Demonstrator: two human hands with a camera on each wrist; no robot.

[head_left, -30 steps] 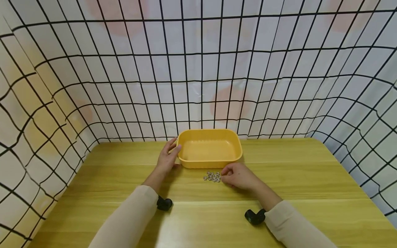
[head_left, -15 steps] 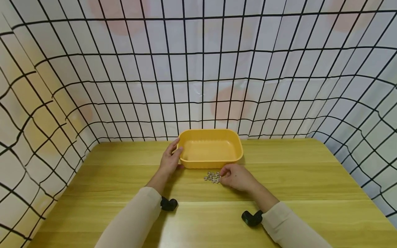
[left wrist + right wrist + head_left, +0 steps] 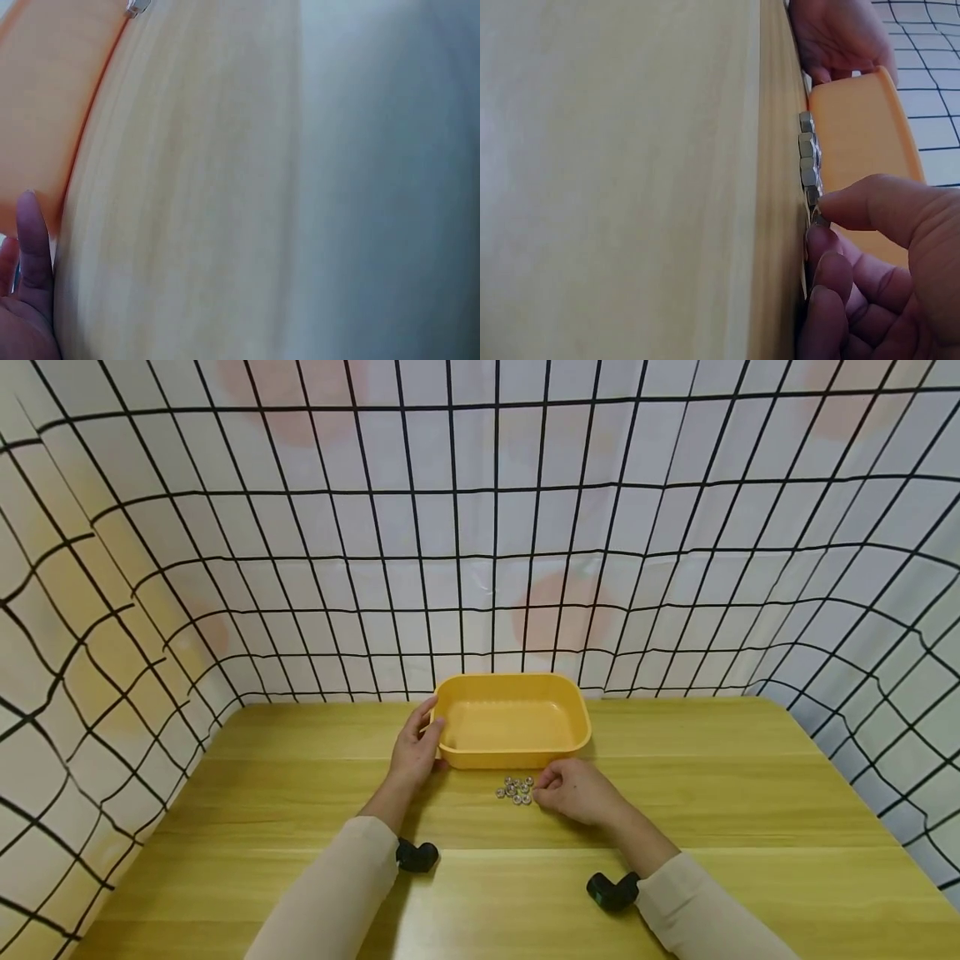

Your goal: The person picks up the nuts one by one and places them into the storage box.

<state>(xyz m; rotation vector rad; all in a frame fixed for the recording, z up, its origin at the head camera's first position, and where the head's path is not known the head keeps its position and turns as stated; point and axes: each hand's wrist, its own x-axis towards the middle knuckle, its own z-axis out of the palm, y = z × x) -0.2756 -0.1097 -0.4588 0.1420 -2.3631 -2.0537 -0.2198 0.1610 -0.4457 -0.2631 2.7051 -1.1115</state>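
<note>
Hex nuts (image 3: 512, 791), small, metal, silver-grey; one loose cluster, lying on the wood-grain table (image 3: 487, 893) just in front of the yellow tray (image 3: 517, 760). Several touch one another; one sits slightly out at the left edge of the group. Right wrist view gives the flat-sided profile, nuts lined up close beside the tray wall. Finish: shiny, with small highlights; exact count hard to make out.

Right hand (image 3: 577, 791): at the right edge of the cluster, near the tray's front right. Thumb and index fingertip nearly together, narrow gap, a single nut (image 3: 820, 220) pinched between them, partly hidden. Remaining fingers curled below, close to the table surface.

Left hand (image 3: 415, 750): at the tray's left end. Thumb at the rim, other fingers around the outer side, moderately spread, holding that end; contact of each fingertip not fully visible.

Yellow tray: rounded rectangle, raised walls, long side toward the person, resting near the table's far edge; reads orange in both wrist views.

Wearer's items: two pale beige sleeves (image 3: 333, 885); one black wrist device (image 3: 417, 857) at the left cuff, a matching one at the right.

Backdrop: black grid netting (image 3: 496, 490) before white sheeting with pale pink and yellow patches.
</note>
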